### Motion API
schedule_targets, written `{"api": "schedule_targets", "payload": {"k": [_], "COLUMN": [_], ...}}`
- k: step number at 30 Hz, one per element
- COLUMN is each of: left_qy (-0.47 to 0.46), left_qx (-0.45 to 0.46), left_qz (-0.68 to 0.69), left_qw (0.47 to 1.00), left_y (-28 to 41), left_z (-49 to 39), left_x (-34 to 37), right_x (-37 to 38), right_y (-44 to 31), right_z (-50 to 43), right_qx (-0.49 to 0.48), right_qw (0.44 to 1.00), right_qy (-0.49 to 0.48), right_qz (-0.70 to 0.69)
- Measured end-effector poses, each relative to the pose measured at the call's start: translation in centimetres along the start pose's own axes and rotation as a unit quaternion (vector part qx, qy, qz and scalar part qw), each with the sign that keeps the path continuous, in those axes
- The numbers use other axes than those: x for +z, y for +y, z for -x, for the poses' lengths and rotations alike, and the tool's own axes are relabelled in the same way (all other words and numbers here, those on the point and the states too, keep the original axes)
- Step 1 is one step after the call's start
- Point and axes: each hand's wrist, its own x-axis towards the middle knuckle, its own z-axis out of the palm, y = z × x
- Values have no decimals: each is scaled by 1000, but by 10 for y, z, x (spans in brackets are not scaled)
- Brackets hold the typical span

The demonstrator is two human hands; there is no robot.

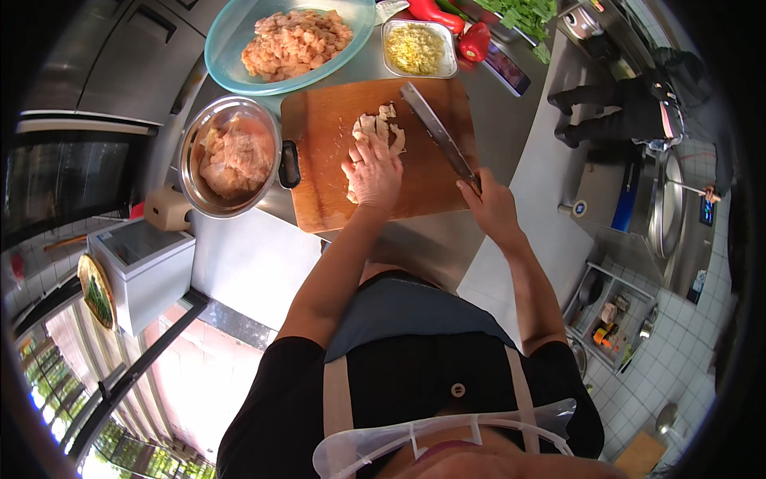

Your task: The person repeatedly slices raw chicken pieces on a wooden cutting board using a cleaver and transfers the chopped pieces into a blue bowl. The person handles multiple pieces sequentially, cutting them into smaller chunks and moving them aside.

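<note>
Pale raw meat pieces (366,127), which look like chicken, lie on a wooden cutting board (323,138). My left hand (376,170) rests over them, palm down, with the fingers spread and a ring on one finger. Part of the meat is hidden under it. In my right hand (492,202) is the handle of a cleaver (440,129). Its wide blade angles up and left across the right half of the board, apart from the meat. A steel bowl of larger raw meat pieces (236,157) stands left of the board, near its black handle (289,164).
Behind the board are a teal basin (218,57) of diced meat, a tray of chopped yellowish bits (419,49), red peppers (474,42), leafy greens (526,15) and a phone (505,69). Another person (634,108) stands at a large wok (665,203) to the right.
</note>
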Motion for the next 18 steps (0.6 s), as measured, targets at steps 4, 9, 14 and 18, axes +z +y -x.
{"api": "schedule_targets", "payload": {"k": [4, 9, 14, 18], "left_qy": [-91, -77, 32, -2], "left_qx": [-4, 135, 52, -15], "left_qz": [-27, -59, 31, 52], "left_qw": [995, 986, 998, 999], "left_y": [-31, -77, -56, -33], "left_z": [-9, -6, -15, -29], "left_x": [0, -32, -27, -6], "right_x": [-7, -4, 12, 20], "right_y": [4, 5, -6, -11], "right_z": [-26, -53, -80, -94], "right_qx": [-104, -179, -241, -292], "right_qw": [994, 978, 954, 934], "right_qy": [-19, -40, -41, -28], "right_qz": [42, 104, 171, 202]}}
